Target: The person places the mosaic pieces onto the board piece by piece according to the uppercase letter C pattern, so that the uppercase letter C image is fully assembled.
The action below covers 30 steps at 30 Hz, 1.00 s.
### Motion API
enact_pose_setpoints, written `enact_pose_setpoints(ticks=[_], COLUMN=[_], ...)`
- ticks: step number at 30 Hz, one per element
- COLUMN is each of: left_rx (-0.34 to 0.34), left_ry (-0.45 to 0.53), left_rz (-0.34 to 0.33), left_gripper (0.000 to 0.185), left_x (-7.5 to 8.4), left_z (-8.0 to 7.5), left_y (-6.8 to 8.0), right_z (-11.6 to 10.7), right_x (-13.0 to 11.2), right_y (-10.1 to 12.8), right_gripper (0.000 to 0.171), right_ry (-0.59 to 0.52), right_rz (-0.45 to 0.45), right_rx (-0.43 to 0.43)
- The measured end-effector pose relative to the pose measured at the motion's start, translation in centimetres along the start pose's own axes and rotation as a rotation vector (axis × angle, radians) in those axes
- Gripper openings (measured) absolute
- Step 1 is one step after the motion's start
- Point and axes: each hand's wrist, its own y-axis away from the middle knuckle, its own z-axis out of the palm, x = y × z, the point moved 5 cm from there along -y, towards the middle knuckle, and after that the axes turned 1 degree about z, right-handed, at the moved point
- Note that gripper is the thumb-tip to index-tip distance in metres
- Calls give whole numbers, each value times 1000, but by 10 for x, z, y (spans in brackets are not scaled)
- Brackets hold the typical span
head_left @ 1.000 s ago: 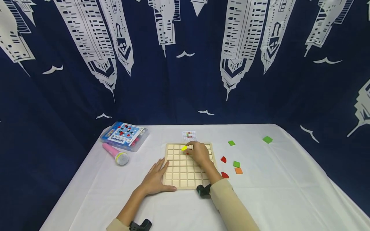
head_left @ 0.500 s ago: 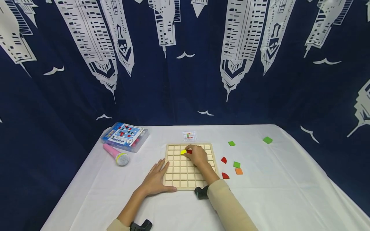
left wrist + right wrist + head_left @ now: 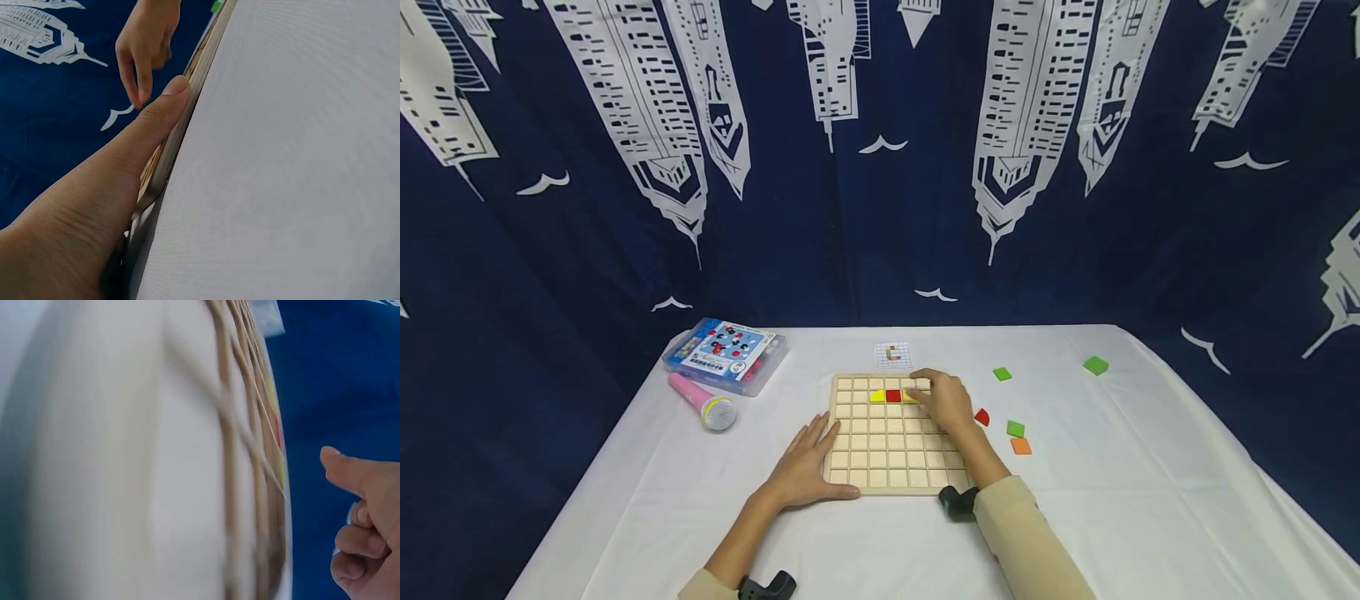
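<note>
My left hand [image 3: 805,468] rests at the wooden grid board's [image 3: 877,458] left side, fingers spread, with the thumb along the front edge. In the left wrist view that thumb [image 3: 169,103] lies on the board's rim. A yellow piece [image 3: 877,396] and a red square [image 3: 892,396] sit side by side in an upper row of the grid. Over the board's upper right is my right hand [image 3: 946,402], thumb and forefinger bent downward, holding nothing visible. Its fingertips overlap a second yellow piece [image 3: 907,397], just right of the red square.
A small pattern card [image 3: 892,355] lies behind the board. To the right are green pieces [image 3: 1016,428], an orange square [image 3: 1021,447] and a red quarter-round piece [image 3: 982,417]. A plastic case [image 3: 726,357] and a pink toy microphone [image 3: 702,402] lie at left.
The right hand set the yellow piece in the cell left of the red square, let go, and moved right, uncovering the red square. The left hand has stayed in place.
</note>
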Motion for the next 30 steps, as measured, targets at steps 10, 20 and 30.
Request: enact_pose_setpoints(ticks=[10, 20, 30], left_rx=[-1, 4, 16], left_ry=[0, 4, -7], left_rz=[-2, 6, 12], left_gripper=[119, 118, 119], left_x=[1, 0, -1], left_z=[0, 6, 4], left_y=[-2, 0, -1], right_z=[-88, -84, -74], right_x=[73, 147, 161], right_y=[-1, -14, -15], right_gripper=[33, 45, 33], right_ry=[36, 135, 163], right_rz=[-70, 103, 176], right_rx=[102, -62, -79])
